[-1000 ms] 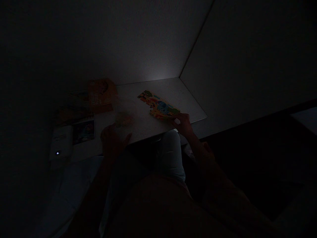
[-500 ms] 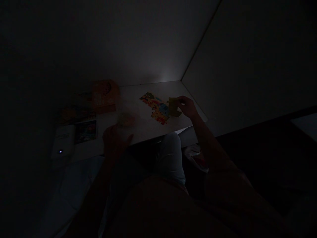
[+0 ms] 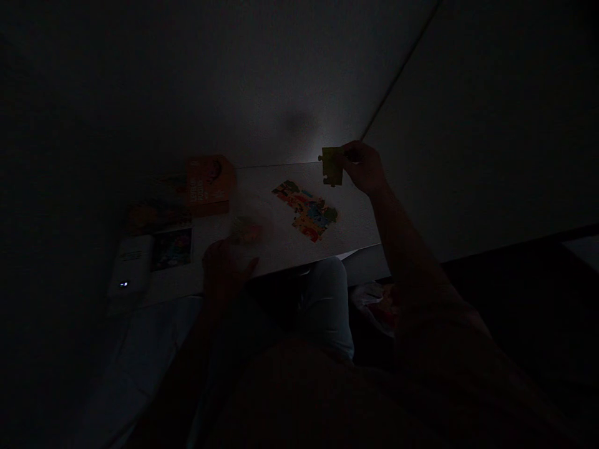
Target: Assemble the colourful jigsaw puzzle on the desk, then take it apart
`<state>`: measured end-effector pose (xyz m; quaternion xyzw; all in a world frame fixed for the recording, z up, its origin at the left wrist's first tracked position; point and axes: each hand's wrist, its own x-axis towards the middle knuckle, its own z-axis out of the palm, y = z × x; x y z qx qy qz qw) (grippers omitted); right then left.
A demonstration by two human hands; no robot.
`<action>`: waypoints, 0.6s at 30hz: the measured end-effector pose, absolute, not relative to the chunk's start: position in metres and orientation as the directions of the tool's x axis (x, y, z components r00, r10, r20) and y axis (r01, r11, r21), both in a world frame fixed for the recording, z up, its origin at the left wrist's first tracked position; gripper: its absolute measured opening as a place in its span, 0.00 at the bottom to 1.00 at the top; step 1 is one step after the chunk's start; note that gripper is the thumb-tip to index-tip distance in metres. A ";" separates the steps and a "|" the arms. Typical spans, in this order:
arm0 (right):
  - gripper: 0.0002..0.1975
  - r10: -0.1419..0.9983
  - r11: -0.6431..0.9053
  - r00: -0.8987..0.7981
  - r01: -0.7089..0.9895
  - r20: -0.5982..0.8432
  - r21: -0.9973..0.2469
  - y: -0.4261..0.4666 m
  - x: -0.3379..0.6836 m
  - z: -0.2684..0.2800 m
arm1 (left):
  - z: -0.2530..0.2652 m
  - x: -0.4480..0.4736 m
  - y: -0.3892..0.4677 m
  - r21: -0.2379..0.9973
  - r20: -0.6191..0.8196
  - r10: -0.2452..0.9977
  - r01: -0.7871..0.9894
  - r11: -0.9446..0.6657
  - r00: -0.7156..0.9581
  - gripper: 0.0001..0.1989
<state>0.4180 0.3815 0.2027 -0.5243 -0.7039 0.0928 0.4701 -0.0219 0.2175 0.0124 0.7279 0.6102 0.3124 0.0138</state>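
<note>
The scene is very dark. My right hand (image 3: 362, 165) is raised above the far edge of a small white table (image 3: 276, 246) and pinches a greenish puzzle piece (image 3: 331, 166) by its right side. Below it on the table lies a partly joined colourful jigsaw (image 3: 307, 209). My left hand (image 3: 224, 271) rests at the table's near edge, fingers loosely curled, just short of a small blurred heap of loose pieces (image 3: 244, 229). It holds nothing that I can see.
An orange box (image 3: 209, 183) stands at the table's back left. A dark picture card (image 3: 172, 248) and a white device with a small light (image 3: 130, 274) lie to the left. White walls meet in a corner behind the table. My knee (image 3: 325, 293) is under the front edge.
My right hand has pulled a piece off the right end of the jigsaw and lifted it up and away toward the wall. The left hand has barely moved.
</note>
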 end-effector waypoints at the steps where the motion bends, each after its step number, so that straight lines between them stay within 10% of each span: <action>1: 0.29 0.817 0.454 -0.028 0.646 0.575 -0.614 0.381 0.412 0.210 | 0.010 -0.023 0.218 0.433 0.444 0.895 0.862 -0.263 0.050 0.54; 10: 0.26 0.810 0.581 -0.248 0.467 0.532 -0.667 0.346 0.319 0.240 | 0.058 -0.008 0.214 0.364 0.744 0.667 0.816 -0.450 0.036 0.42; 18: 0.12 0.857 0.489 -0.468 0.606 0.215 -0.628 0.332 0.280 0.209 | 0.033 -0.007 0.223 0.430 0.693 0.720 0.785 -0.445 0.029 0.44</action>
